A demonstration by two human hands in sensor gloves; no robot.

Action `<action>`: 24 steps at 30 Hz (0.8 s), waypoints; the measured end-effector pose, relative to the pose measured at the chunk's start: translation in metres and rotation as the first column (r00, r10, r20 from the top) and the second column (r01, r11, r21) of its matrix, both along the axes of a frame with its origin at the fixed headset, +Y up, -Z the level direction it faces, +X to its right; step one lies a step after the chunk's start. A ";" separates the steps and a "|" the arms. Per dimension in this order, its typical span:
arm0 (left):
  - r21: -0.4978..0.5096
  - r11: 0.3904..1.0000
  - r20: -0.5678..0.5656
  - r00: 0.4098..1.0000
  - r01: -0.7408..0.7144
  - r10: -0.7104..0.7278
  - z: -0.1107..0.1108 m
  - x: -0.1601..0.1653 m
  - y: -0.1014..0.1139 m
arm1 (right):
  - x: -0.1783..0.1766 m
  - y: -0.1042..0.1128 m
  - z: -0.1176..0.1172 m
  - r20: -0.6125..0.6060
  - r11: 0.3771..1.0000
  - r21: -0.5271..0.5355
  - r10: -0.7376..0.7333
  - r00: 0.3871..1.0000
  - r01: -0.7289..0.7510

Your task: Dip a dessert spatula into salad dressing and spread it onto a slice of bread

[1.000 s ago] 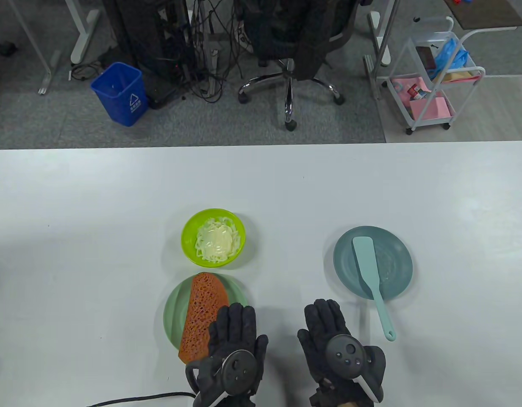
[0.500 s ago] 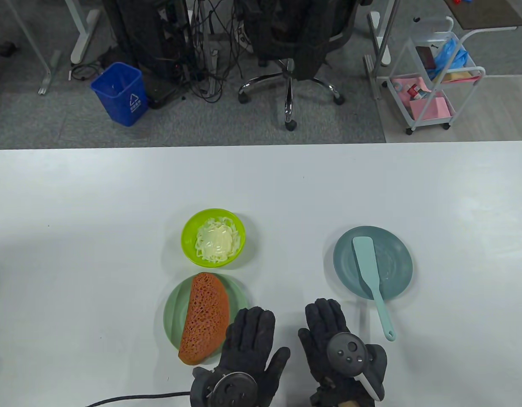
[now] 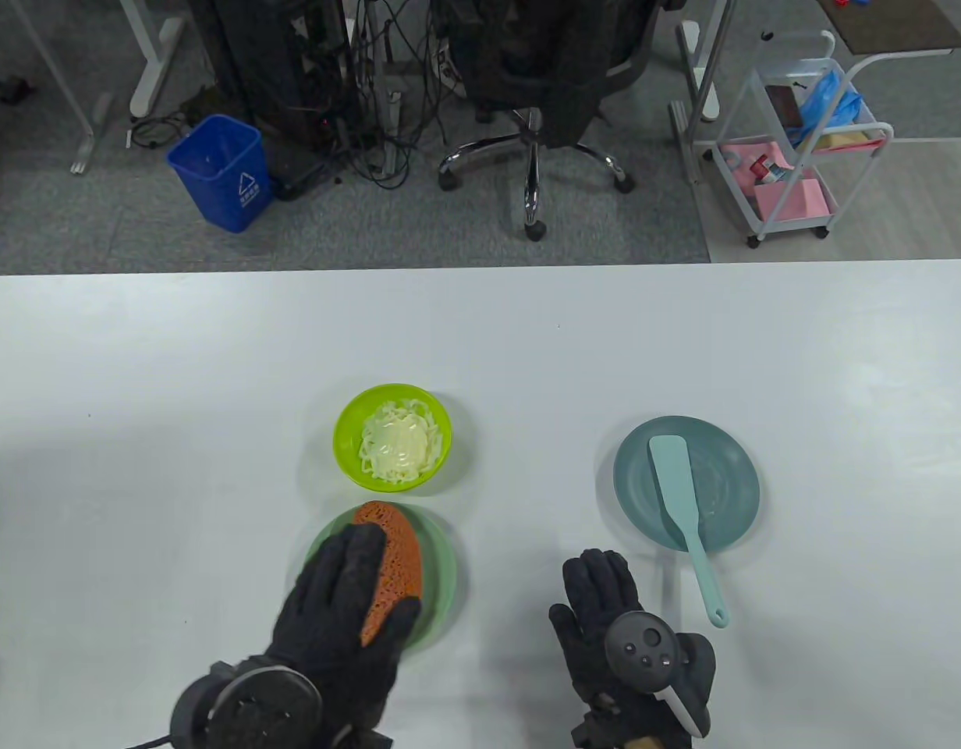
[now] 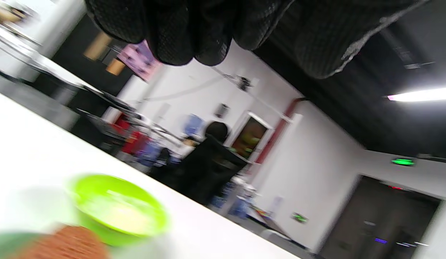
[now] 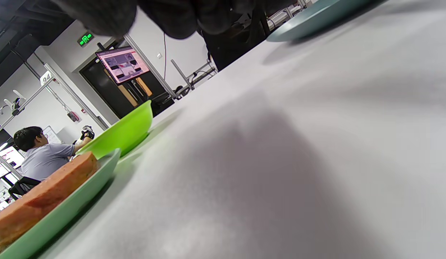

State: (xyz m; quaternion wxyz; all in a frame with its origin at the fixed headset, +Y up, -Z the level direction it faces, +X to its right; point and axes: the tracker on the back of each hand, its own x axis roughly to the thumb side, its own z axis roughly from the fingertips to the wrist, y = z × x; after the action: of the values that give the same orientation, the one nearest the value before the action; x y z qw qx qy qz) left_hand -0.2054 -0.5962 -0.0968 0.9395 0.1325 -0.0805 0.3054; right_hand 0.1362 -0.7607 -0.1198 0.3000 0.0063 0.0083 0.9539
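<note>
- White table (image 3: 137, 390) fills the lower view, an office chair (image 3: 539, 70) behind.
- Left hand (image 3: 336, 616) lies spread over the bread slice (image 3: 398, 558) on the pale green plate (image 3: 441, 566), grasping nothing.
- Right hand (image 3: 613, 628) rests flat and released.
- Dessert spatula (image 3: 679, 499) lies on the teal plate (image 3: 730, 476); salad dressing (image 3: 395, 445) sits in the lime bowl (image 3: 348, 425).

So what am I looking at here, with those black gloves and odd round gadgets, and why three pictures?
Those are a person's hands in sensor gloves, each with a tracker strapped on its back. One camera looks down at the table; the other two sit on the wrists, so they look tilted. The left hand lies over the bread slice on a pale green plate. The right hand rests flat on the table, holding nothing. The green bowl holds salad dressing; the spatula lies untouched on a blue-grey plate.
</note>
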 end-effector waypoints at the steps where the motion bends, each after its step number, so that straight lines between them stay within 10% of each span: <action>1: -0.023 1.000 -0.053 0.999 0.009 -0.010 -0.007 -0.015 -0.004 | 0.000 0.000 0.000 0.000 1.000 0.000 -0.001 1.000 0.001; 9: -0.240 0.969 -0.281 0.959 -0.056 -0.014 -0.036 -0.097 -0.080 | 0.002 -0.002 -0.003 -0.005 1.000 -0.021 -0.016 1.000 0.016; 24: -0.521 0.853 -0.288 0.937 0.019 -0.197 -0.066 -0.092 -0.160 | 0.003 -0.002 -0.003 0.003 0.999 -0.021 -0.025 1.000 0.025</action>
State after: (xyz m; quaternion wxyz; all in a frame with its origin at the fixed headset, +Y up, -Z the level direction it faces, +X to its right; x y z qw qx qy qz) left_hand -0.2970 -0.7559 -0.1629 0.9566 -0.0764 0.1546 0.2350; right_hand 0.1395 -0.7628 -0.1227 0.3118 0.0018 0.0180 0.9500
